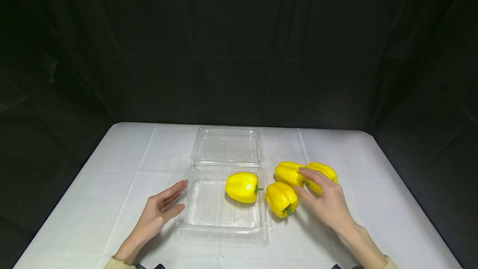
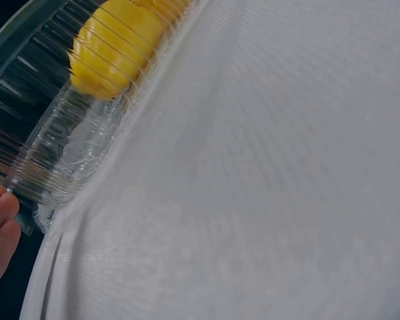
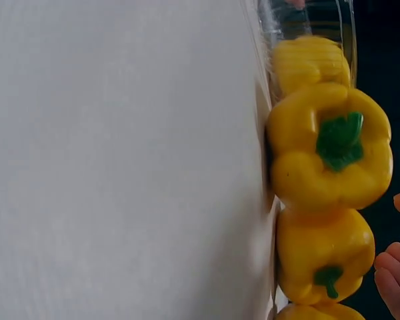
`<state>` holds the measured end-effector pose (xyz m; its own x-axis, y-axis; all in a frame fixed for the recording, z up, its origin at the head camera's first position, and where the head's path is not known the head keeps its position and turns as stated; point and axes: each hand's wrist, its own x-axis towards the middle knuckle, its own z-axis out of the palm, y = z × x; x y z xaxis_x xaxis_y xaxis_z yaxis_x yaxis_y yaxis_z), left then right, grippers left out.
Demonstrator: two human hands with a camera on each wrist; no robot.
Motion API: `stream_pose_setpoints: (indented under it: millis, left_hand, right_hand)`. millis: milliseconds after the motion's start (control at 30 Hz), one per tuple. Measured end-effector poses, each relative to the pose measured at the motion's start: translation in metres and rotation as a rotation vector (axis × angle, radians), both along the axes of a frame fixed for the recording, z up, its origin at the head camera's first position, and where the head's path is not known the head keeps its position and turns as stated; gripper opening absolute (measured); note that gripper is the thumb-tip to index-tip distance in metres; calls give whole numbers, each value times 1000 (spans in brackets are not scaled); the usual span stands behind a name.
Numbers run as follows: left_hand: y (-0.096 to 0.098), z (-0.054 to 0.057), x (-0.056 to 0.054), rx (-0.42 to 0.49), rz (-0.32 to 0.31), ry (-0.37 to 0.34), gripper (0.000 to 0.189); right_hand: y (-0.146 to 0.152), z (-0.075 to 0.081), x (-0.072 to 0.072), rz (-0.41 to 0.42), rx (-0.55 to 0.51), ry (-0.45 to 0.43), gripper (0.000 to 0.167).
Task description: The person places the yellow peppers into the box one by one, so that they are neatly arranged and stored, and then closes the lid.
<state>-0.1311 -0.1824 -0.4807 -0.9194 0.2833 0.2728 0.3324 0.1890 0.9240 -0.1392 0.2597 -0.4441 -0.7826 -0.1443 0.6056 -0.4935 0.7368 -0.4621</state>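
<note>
A clear plastic clamshell container (image 1: 205, 219) lies unfolded on the table, its lid (image 1: 224, 146) flat at the back. Inside its base, toward the right, one yellow bell pepper (image 1: 242, 187) lies on its side. My left hand (image 1: 157, 211) is at the base's left edge with fingers extended; whether it touches the plastic I cannot tell. My right hand (image 1: 328, 200), fingers loosely spread, hovers by three more peppers to the right of the container: a front pepper (image 1: 281, 199), a back pepper (image 1: 289, 173) and a far-right pepper (image 1: 323, 171), partly hidden by the hand.
A white cloth (image 1: 123, 177) covers the table. Black curtains (image 1: 239, 53) stand behind it and along both sides. The front pepper sits close against the container's right rim, its green stem (image 3: 340, 140) plain in the right wrist view.
</note>
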Motion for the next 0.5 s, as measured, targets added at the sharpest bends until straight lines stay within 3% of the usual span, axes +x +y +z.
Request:
stream_pose_setpoints:
  millis: [300, 500]
  left_hand:
    - [0, 0, 1, 1, 3, -8, 60]
    - [0, 1, 0, -1, 4, -12, 60]
  right_hand:
    - [10, 3, -3, -64, 30, -53, 52]
    - [16, 3, -5, -100, 31, -33, 52]
